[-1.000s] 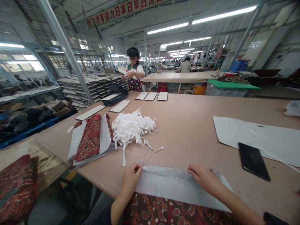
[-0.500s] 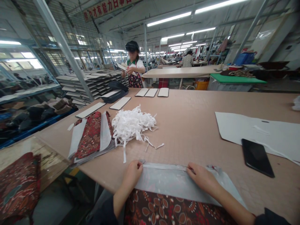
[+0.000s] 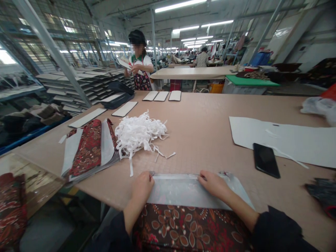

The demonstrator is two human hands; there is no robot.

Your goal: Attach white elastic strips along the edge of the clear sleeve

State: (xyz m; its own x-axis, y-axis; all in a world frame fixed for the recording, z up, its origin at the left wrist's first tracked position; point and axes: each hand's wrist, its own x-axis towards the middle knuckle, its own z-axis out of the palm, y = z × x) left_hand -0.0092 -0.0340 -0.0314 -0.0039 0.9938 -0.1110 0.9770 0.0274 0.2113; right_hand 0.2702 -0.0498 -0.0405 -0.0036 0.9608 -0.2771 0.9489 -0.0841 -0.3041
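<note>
Grey panel: a grey sheet (image 3: pixel 183 192) lies flat at the near edge of the tabletop (image 3: pixel 210 133), its far edge folded over into a narrow strip; patterned red-brown cloth (image 3: pixel 189 227) joins it below and hangs toward the person.
Left hand: the left hand (image 3: pixel 141 187) is curled, fingertips pinching the left end of the fold.
Right hand: the right hand (image 3: pixel 214 183) presses on the fold further right, fingers narrow and bent.
Risk, fold: with only two spots pinned, the strip between the hands could spring open or crease crooked.
Risk, cloth: its hanging weight may drag the panel off the edge.
Nearby: a heap of white strips (image 3: pixel 139 134) and a stack of cloth pieces (image 3: pixel 89 148) lie to the left; a stray strip could catch under the fold.
Further out: a black phone (image 3: pixel 265 160) rests on a white sheet (image 3: pixel 286 140), well apart.
</note>
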